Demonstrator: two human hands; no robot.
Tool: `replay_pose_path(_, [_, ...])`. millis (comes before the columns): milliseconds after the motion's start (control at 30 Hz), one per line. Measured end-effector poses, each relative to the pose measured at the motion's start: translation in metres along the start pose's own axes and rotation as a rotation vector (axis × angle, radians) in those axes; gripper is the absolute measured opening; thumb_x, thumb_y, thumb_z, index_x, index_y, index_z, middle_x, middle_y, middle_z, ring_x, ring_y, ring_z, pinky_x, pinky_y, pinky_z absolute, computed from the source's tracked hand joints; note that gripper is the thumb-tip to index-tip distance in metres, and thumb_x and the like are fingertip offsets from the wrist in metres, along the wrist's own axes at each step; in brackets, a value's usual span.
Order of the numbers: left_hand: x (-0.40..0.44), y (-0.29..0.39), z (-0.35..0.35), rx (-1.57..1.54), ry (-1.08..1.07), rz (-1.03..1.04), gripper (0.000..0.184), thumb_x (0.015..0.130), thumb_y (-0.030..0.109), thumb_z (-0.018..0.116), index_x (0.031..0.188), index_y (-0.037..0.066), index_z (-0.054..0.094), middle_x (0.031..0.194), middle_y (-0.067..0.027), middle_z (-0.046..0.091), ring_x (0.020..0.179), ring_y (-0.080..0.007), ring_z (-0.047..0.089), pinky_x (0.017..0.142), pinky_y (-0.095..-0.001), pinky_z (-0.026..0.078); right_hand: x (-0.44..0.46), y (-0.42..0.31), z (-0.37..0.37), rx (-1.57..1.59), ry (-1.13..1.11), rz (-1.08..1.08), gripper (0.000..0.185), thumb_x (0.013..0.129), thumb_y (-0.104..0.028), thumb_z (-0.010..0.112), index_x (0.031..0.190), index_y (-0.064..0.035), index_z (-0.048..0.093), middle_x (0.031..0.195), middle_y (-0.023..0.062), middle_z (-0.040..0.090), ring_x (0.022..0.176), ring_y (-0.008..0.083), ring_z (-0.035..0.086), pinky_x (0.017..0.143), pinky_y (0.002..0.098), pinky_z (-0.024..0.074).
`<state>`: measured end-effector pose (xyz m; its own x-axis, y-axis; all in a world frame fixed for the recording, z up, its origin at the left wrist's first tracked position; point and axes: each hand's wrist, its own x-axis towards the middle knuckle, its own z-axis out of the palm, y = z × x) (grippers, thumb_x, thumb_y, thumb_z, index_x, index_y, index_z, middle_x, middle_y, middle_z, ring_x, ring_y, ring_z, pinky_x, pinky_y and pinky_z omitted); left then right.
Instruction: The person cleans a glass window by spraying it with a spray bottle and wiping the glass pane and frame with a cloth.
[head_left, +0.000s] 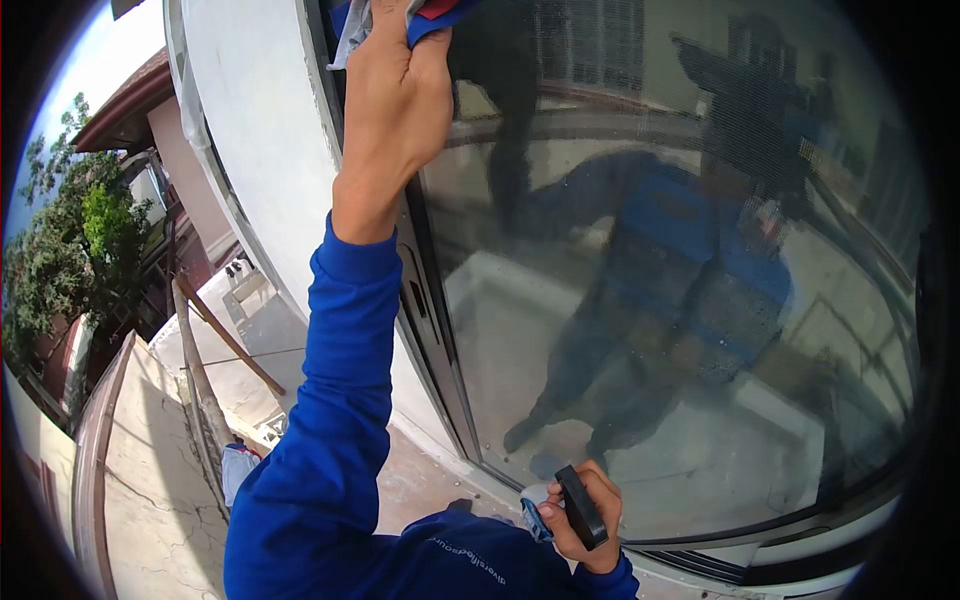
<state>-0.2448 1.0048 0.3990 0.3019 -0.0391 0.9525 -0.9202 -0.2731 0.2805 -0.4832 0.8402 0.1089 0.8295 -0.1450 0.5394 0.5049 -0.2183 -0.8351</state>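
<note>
My left hand [395,110] reaches up along the side frame of a dark glass pane. It grips a cloth [349,35] in grey, blue and red at the top edge of the view, where the fingers are mostly cut off. Low in front of my body, my right hand [588,520] is closed around a black bar-shaped object [582,508]. Beside its fingers sits a small blue-and-white thing [537,512], whose kind I cannot make out. The glass pane [520,390] fills the right side and reflects a person in blue.
A black and metal frame [432,310] borders the glass, with a white wall [265,110] to its left. Wooden poles [205,370] lean over a low cracked wall [150,450]. A whitish cloth [238,468] lies near my left elbow. Trees [90,220] and a roof stand beyond.
</note>
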Motion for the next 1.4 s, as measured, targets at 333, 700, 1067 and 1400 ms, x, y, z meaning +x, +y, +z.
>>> replay_pose_path(333, [-0.407,-0.07,0.06,-0.107,-0.049,-0.551,0.036,0.09,0.003,0.046,0.122,-0.013,0.048,0.104,-0.0251,0.055,0.09,-0.0407,0.053,0.09,-0.0399,0.044,-0.007,0.006,-0.009,-0.192,0.243,0.035,0.029,0.083,-0.019,0.082,0.079,0.0001,0.06,0.074,0.0086,0.056,0.058,0.0183,0.055,0.055,0.0292,0.0416])
replay_pose_path(700, [-0.251,-0.023,0.091,0.007,-0.148,0.116,0.043,0.081,0.008,0.052,0.119,-0.008,0.06,0.123,-0.0273,0.055,0.117,-0.0487,0.048,0.108,-0.0439,0.035,-0.052,0.013,-0.059,-0.215,0.649,0.06,0.048,0.093,-0.047,0.066,0.087,0.0,0.06,0.07,0.006,0.057,0.06,0.0168,0.058,0.058,0.0285,0.0417])
replay_pose_path(1067, [-0.39,0.07,0.157,-0.258,-1.082,0.287,0.067,0.071,0.013,0.065,0.137,0.006,0.057,0.121,-0.0061,0.065,0.103,-0.0302,0.066,0.092,-0.0458,0.048,-0.135,-0.007,-0.15,-0.339,1.171,0.02,0.029,0.105,-0.028,0.054,0.095,-0.0012,0.055,0.089,0.0072,0.052,0.06,0.0152,0.056,0.058,0.0284,0.0464])
replay_pose_path(1400, [-0.278,-0.077,0.06,0.922,-0.001,-0.155,0.034,0.095,-0.003,0.052,0.127,-0.006,0.064,0.132,-0.0254,0.061,0.117,-0.0395,0.06,0.101,-0.0411,0.047,-0.264,-0.074,-0.228,-0.476,1.154,0.234,0.047,0.083,-0.044,0.075,0.09,0.0009,0.061,0.084,0.011,0.058,0.068,0.0191,0.061,0.065,0.0298,0.0452])
